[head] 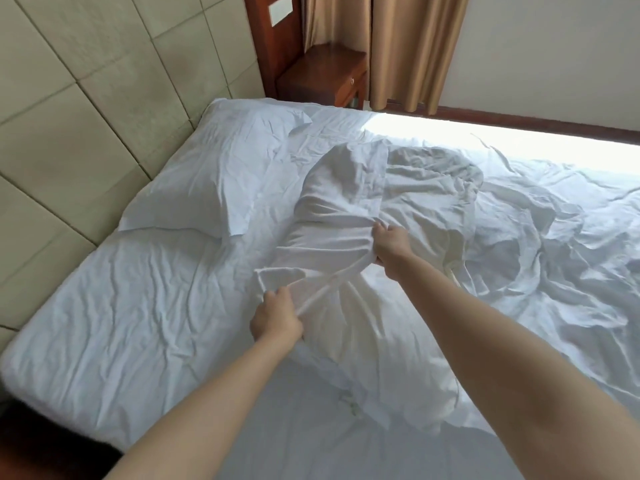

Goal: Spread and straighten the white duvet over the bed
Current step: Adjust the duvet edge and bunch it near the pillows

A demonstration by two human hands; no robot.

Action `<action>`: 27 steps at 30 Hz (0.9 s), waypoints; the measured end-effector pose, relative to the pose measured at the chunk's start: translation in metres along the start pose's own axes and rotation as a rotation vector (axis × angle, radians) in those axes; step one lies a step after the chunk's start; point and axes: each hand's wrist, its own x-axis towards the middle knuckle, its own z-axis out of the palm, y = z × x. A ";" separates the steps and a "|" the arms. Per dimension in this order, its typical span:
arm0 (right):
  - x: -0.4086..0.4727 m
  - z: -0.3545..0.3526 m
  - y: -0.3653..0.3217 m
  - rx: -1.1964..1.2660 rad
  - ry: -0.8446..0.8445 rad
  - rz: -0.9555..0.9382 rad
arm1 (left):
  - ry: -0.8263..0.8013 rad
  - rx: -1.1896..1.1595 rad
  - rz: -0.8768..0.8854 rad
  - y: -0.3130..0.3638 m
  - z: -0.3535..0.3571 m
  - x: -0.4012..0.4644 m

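Left hand (277, 317): fingers curled tight round a bunched fold of the white duvet (433, 216), lifting it off the bed (121, 323).
Right hand (391, 245): gripping the same raised cloth farther up, the fabric stretched taut between the two hands.
Duvet: crumpled in a heap across the middle and right of the bed, not spread flat.
Pillow (207, 174): lies near the padded headboard (69, 98), left of the lifted cloth.
Nightstand (322, 77): wooden, beyond the bed, beside tan curtains (408, 46).
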 end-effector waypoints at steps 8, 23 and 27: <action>0.003 -0.005 -0.011 -0.105 -0.087 -0.054 | -0.805 -0.485 0.278 0.050 -0.008 -0.067; -0.025 -0.051 0.038 -0.304 -0.230 0.140 | -0.960 -0.530 0.378 0.051 0.019 -0.060; -0.031 -0.030 0.012 -0.245 -0.189 -0.130 | -0.988 -0.646 0.424 0.065 0.024 -0.073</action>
